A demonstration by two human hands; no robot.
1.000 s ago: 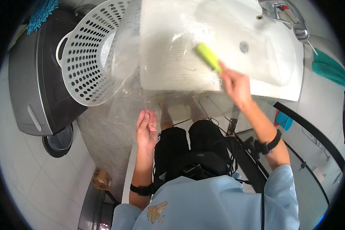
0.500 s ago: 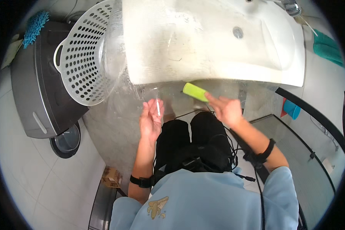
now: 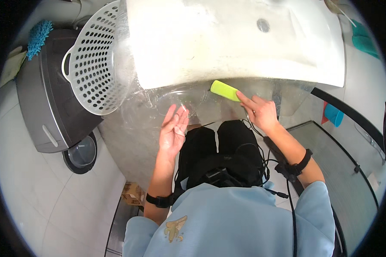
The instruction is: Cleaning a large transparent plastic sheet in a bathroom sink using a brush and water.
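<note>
My right hand (image 3: 261, 112) grips a lime-green brush (image 3: 225, 91), its flat back up, with the forefinger stretched along its end. The brush is just off the front edge of a white washbasin (image 3: 193, 77), and its bristles are mostly hidden. To the left, my left hand (image 3: 173, 132) is palm up with bent fingers against a clear, wet plastic piece (image 3: 158, 103). That piece is see-through, so its full outline is hard to make out.
A white perforated laundry basket (image 3: 75, 81) stands left of the basin, by a dark grey appliance (image 3: 55, 94) with a blue fluffy duster (image 3: 39, 37) on it. A black-framed glass panel (image 3: 330, 158) is at right. A cardboard box (image 3: 133, 193) sits lower left.
The brush and my right hand have shifted slightly up and right. My left hand has turned a little, its fingers more spread. The whole view has tilted slightly.
</note>
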